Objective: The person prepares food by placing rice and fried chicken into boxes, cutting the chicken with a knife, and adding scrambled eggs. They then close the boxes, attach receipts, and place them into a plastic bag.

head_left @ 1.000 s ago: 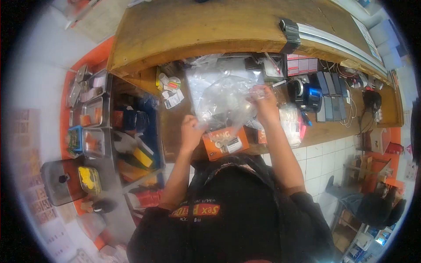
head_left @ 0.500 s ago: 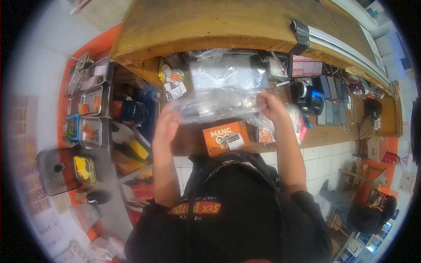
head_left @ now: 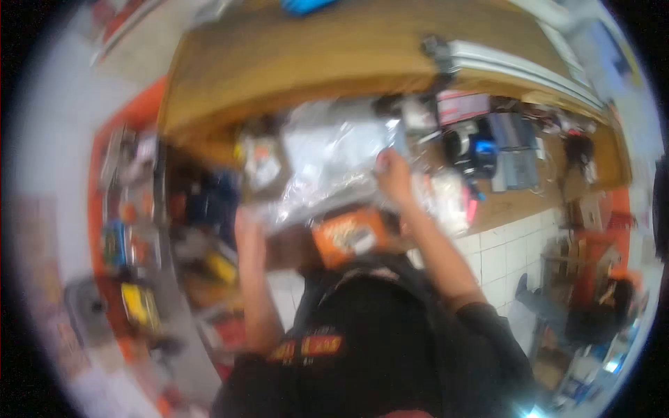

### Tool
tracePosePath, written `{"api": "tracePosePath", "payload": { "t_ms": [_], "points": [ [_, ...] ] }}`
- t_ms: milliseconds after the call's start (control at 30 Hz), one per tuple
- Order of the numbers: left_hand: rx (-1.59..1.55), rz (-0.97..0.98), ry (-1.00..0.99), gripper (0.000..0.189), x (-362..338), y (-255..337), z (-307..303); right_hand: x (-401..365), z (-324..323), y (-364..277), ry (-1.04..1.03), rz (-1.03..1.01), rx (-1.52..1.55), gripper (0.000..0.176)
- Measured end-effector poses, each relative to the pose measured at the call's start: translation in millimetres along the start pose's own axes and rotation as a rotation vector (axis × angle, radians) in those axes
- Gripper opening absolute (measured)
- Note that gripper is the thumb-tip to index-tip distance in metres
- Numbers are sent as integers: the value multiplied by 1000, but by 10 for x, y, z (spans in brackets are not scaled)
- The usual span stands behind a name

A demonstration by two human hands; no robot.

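Though motion smears the view, your right hand point(head_left: 394, 175) is clenched on the upper corner of a clear crinkled plastic bag point(head_left: 327, 164). From that grip the bag stretches down and across to your left hand point(head_left: 249, 235). Its lower end meets those fingers, but it cannot be told whether they close on it. Just below your right grip, between both hands, an orange rectangular cardboard box point(head_left: 348, 235) lies on the brown wooden worktop point(head_left: 519, 202)
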State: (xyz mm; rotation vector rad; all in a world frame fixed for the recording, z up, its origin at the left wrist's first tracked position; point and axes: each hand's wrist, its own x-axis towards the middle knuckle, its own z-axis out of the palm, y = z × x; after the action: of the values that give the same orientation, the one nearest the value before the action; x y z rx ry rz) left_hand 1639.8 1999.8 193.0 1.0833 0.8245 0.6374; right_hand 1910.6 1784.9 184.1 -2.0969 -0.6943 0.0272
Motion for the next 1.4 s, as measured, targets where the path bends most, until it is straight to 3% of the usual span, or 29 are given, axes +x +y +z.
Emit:
{"api": "tracePosePath", "payload": {
  "t_ms": [33, 67, 100, 133, 167, 200, 233, 300, 333, 367, 400, 433, 533, 567, 600, 633, 667, 700, 833, 900, 1000, 1200, 1333, 1400],
  "points": [
    [420, 51, -108, 40, -147, 186, 157, 69, 107, 57, 206, 74, 15, 23],
    [530, 114, -145, 49, -194, 123, 187, 122, 236, 175, 411, 25, -9, 22],
    [613, 232, -101, 35, -316, 292, 415, 165, 303, 222, 424, 61, 53, 23],
    [916, 442, -61, 26, -218, 212, 195, 147, 324, 240, 332, 13, 72, 29],
    [613, 417, 186, 19, 114, -297, -345, 114, 154, 191, -55, 49, 461, 42],
    [754, 373, 160, 14, -117, 219, -138, 30, -132, -3, -236, -14, 359, 51],
    [1093, 430, 251, 17, 107, 83, -638, -84, -345, -149, -428, -63, 251, 63],
    [877, 221, 532, 47, 12, 258, -945, -202, -384, 65, -894, 202, 62, 70],
    [1305, 580, 583, 37, -148, 397, -842, -447, -395, 245, -961, 142, 10, 74],
    [1257, 699, 568, 38, -227, 450, -785, -607, -438, 380, -1028, 82, -47, 79],
    [1156, 695, 472, 38, -305, 477, -685, -662, -727, 67, -1050, 281, -86, 81],
    [1030, 608, 324, 38, -397, 471, -530, -728, -1023, -263, -1070, 480, -121, 84],
    [751, 69, -245, 39, -573, 274, 29, -1193, -333, 300, -935, 549, 37, 87],
    [690, -74, -394, 39, -626, 185, 180, -1264, -97, 401, -779, 552, 59, 89],
    [635, -182, -503, 40, -667, 79, 308, -1248, -26, 366, -629, 553, 86, 91],
    [593, -261, -583, 40, -704, -13, 421, -1257, 31, 335, -625, 545, 94, 91],
    [564, -305, -628, 41, -721, -83, 516, -1272, -28, 130, -490, 523, -87, 94],
    [549, -327, -649, 41, -718, -124, 589, -1279, -61, 19, -349, 501, -267, 97],
    [532, -351, -669, 43, -645, -211, 826, -1289, 79, 349, -361, 452, -203, 89],
    [528, -362, -666, 43, -614, -229, 863, -1183, 113, 546, -896, 724, 518, 124],
    [532, -387, -660, 45, -624, -261, 889, -1140, 282, 669, -1024, 681, 626, 118],
    [514, -432, -661, 48, -654, -335, 856, -1426, 1134, 1151, -901, 655, 853, 121],
    [502, -455, -671, 49, -705, -374, 767, -1475, 849, 1092, -824, 644, 807, 118],
    [495, -460, -684, 50, -726, -383, 737, -1511, 543, 889, -718, 692, 855, 105]
  ]
}}
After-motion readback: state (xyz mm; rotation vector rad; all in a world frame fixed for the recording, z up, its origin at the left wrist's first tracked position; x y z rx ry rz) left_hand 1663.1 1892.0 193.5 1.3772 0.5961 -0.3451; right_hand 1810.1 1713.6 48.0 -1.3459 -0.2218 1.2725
